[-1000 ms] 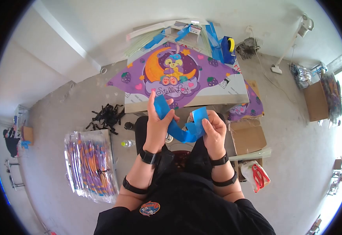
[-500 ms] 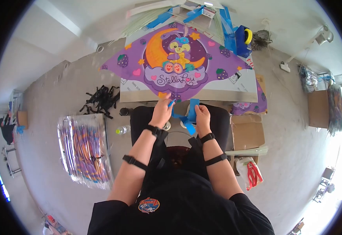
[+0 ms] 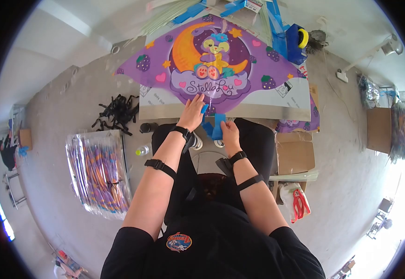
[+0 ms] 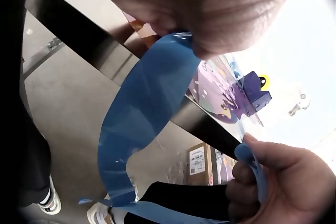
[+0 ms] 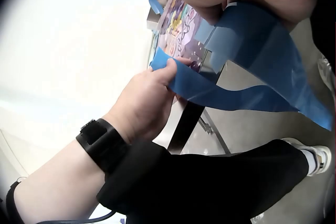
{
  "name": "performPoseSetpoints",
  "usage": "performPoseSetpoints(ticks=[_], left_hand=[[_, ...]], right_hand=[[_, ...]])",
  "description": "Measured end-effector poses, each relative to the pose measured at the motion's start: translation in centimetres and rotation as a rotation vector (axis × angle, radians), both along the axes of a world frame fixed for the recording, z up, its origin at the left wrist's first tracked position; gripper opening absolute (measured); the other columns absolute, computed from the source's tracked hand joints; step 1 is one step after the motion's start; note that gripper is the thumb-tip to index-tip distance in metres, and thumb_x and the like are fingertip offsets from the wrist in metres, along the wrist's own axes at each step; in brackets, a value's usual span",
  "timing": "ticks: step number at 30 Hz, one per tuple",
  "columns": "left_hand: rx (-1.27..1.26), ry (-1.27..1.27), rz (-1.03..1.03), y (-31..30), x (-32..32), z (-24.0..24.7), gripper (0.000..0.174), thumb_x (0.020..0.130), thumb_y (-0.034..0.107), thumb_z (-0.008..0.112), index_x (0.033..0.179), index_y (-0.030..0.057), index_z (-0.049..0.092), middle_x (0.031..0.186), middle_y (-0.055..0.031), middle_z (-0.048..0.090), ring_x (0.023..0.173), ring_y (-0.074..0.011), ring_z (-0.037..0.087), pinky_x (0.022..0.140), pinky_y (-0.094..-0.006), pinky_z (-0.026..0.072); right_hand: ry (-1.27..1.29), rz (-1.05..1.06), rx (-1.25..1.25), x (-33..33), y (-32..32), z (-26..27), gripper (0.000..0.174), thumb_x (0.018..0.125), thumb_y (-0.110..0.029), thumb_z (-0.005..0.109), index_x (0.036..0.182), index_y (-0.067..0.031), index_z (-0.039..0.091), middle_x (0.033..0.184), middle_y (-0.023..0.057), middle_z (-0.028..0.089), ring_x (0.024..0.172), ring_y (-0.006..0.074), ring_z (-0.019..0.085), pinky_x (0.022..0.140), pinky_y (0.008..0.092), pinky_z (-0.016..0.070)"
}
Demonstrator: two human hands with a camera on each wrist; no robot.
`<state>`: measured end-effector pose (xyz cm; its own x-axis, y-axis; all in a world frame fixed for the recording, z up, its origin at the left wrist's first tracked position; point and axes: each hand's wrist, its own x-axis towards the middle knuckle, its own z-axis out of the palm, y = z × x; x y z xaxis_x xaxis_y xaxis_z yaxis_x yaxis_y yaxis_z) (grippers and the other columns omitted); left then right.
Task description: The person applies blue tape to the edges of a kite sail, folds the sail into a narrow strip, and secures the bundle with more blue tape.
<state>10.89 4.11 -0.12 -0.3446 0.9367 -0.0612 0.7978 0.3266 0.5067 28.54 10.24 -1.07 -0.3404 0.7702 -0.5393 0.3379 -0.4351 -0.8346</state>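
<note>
While the person is sitting at the desk (image 3: 267, 113), a blue strip (image 3: 219, 126) is hanging between the two hands, just in front of the desk's near edge and above the person's legs. The left hand (image 3: 193, 114) is pinching one end of the strip between thumb and finger, its grip closed on it, and its other fingers are reaching over the lower part of a purple printed sheet (image 3: 142, 79); whether they are touching it, the pictures are not showing clearly. The right hand (image 3: 230, 135) is gripping another part of the strip, with its thumb on top and its fingers curling round. Between these two holds the strip is drooping in a long, loose curve, as both wrist views are showing. The purple sheet is lying on the desk, its moon and rabbit picture facing up and its lower point reaching towards the hands. At the desk's far right, a blue tape dispenser (image 3: 297, 44) is holding a yellow roll (image 3: 303, 39), and pale thin rods (image 3: 174, 21) are lying at the far left. On the floor, black straps (image 3: 118, 111) are lying in a tangle beyond a plastic-wrapped bundle (image 3: 100, 174), and a cardboard box (image 3: 295, 156) is standing to the right.
</note>
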Motion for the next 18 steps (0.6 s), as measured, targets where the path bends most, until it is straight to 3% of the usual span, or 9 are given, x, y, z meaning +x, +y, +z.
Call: performPoseSetpoints(ticks=[5, 10, 16, 18], left_hand=[[-0.026, 0.010, -0.006, 0.5, -0.4, 1.0, 0.034, 0.081, 0.004, 0.059, 0.114, 0.0022, 0.052, 0.142, -0.0115, 0.040, 0.134, -0.0286, 0.034, 0.108, -0.0486, 0.0288], [0.127, -0.015, 0.049, -2.0, 1.7, 1.7, 0.030, 0.077, 0.002, 0.058, 0.106, -0.0020, 0.053, 0.132, -0.0156, 0.049, 0.128, -0.0318, 0.041, 0.106, -0.0478, 0.0317], [0.138, -0.009, 0.002, -3.9, 4.6, 3.5, 0.023, 0.073, -0.002, 0.055, 0.096, -0.0012, 0.054, 0.133, -0.0164, 0.049, 0.129, -0.0318, 0.040, 0.107, -0.0473, 0.0309], [0.103, -0.005, -0.045, -3.7, 4.9, 3.9, 0.022, 0.072, -0.002, 0.055, 0.094, -0.0007, 0.054, 0.133, -0.0160, 0.049, 0.129, -0.0315, 0.040, 0.107, -0.0470, 0.0306]], right_hand=[[0.004, 0.044, 0.048, -0.9, 0.3, -0.5, 0.020, 0.089, -0.021, 0.061, 0.086, -0.0014, 0.059, 0.067, -0.0013, 0.053, 0.059, 0.0061, 0.045, 0.053, 0.0245, 0.0376], [-0.032, 0.050, -0.007, -1.6, 0.0, -0.3, 0.017, 0.090, -0.020, 0.060, 0.085, -0.0037, 0.058, 0.067, -0.0036, 0.051, 0.059, 0.0041, 0.042, 0.052, 0.0228, 0.0349], [-0.030, 0.044, 0.096, -1.5, -0.7, -2.6, 0.020, 0.089, -0.021, 0.061, 0.087, -0.0010, 0.060, 0.070, -0.0009, 0.056, 0.062, 0.0063, 0.047, 0.056, 0.0235, 0.0398], [-0.060, 0.044, 0.143, -1.5, -0.5, -2.9, 0.025, 0.086, -0.024, 0.064, 0.086, 0.0004, 0.062, 0.070, 0.0063, 0.063, 0.063, 0.0121, 0.057, 0.059, 0.0284, 0.0459]])
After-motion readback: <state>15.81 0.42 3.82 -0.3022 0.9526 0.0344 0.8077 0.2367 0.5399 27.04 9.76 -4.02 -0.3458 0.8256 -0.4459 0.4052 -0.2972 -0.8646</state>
